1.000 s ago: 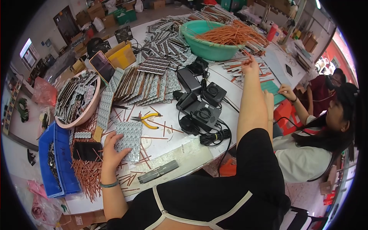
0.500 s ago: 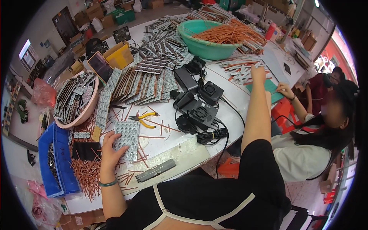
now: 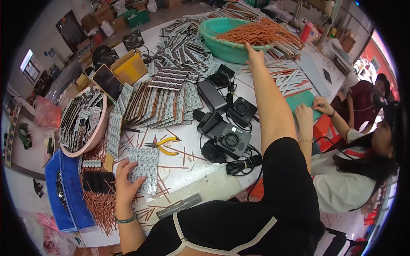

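My left hand [image 3: 127, 183] presses with bent fingers and thumb on the left side of a grey patterned sheet [image 3: 144, 171] lying on the table. My right arm reaches far out. Its hand [image 3: 255, 59] is at the near rim of a green basin [image 3: 213, 48], one finger extended up to the rim and the others partly hidden. Thin orange-brown sticks [image 3: 252, 32] heap in the basin. Just beyond my left hand lie pliers with yellow handles [image 3: 168, 146]. Stacked patterned sheets [image 3: 158, 106] stand behind them.
Black fan devices with cables [image 3: 232, 138] occupy the table's middle. At left are a pink basin of sheets [image 3: 92, 145], a blue bin [image 3: 70, 192], a dark phone [image 3: 98, 182] and loose brown sticks [image 3: 100, 209]. A co-worker's hands [image 3: 314, 109] are over a green mat [image 3: 299, 100] at right.
My right hand has moved left and away from the grey-white strips to the green basin's rim. My left hand stays on the sheet. The co-worker's second hand has come into sight.
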Motion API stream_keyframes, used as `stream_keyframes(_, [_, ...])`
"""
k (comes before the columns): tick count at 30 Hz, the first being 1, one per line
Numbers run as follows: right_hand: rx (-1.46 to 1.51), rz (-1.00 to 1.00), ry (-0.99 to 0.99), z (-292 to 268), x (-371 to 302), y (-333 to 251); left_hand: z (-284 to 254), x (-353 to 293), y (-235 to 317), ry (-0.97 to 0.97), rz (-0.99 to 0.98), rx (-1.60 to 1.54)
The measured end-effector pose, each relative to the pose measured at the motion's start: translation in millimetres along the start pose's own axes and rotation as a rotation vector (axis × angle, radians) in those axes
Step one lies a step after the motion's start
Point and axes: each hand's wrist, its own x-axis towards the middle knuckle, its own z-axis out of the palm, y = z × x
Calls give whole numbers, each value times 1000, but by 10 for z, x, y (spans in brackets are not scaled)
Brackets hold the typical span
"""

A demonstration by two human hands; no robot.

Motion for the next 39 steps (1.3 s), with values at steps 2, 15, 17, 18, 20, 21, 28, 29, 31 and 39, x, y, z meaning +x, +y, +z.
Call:
stream_keyframes(2, [1, -11, 0, 13, 112, 33, 22, 45, 2, -10, -7, 11])
stream_keyframes(15, [-781, -139, 374, -1799, 579, 541, 29, 20, -16, -13, 5, 8])
stream_keyframes(17, [-1005, -60, 504, -1831, 531, 608, 18, 7, -22, -5, -2, 9])
stream_keyframes(18, [-935, -188, 456, -1790, 484, 669, 22, 12, -14, -11, 0, 4])
stream_keyframes(20, [-915, -365, 273, -1591, 364, 663, 30, 6, -3, -13, -7, 0])
stream_keyframes(21, [-917, -365, 267, -1458, 300, 637, 33, 4, 5, -10, -8, -6])
stream_keyframes(28, [-1469, -869, 55, -561, 27, 418, 17, -8, -4, -9, -35, -6])
stream_keyframes(29, [-1479, -926, -40, -492, 81, 429, 22, 8, -1, -4, -40, -6])
stream_keyframes(31, [-1611, -875, -107, -426, 250, 538, 30, 40, 12, -23, -43, -10])
stream_keyframes(39, [-1746, -984, -365, -252, 124, 483, 19, 27, 39, 2, -24, 4])
